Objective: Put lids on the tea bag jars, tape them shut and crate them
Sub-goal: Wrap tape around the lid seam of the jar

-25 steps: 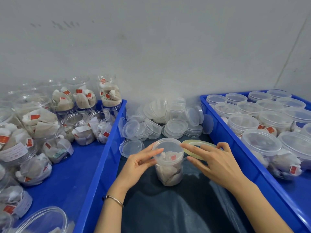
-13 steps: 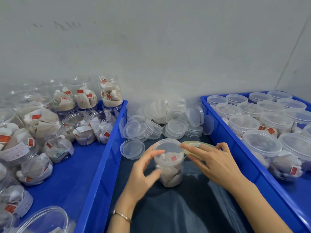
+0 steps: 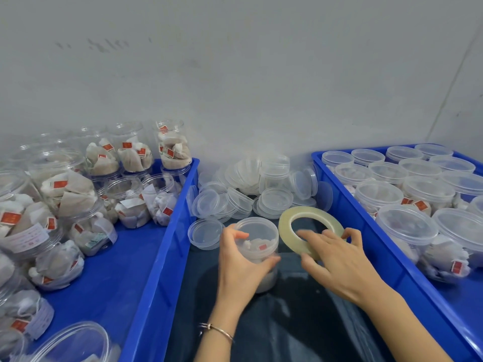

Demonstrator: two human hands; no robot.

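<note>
Both our hands are out in front, forearms angled inward.

Our left hand [image 3: 241, 267] curls its fingers [image 3: 236, 235] round a jar; our right hand [image 3: 337, 259] pinches a tape roll, palm down.

Left hand [image 3: 239, 265] gripping lidded jar [image 3: 257, 240] on dark cloth [image 3: 300, 322]; right hand [image 3: 337, 259] lifting tape roll [image 3: 287, 226] just beside it, between two blue crates [image 3: 159, 257].
</note>
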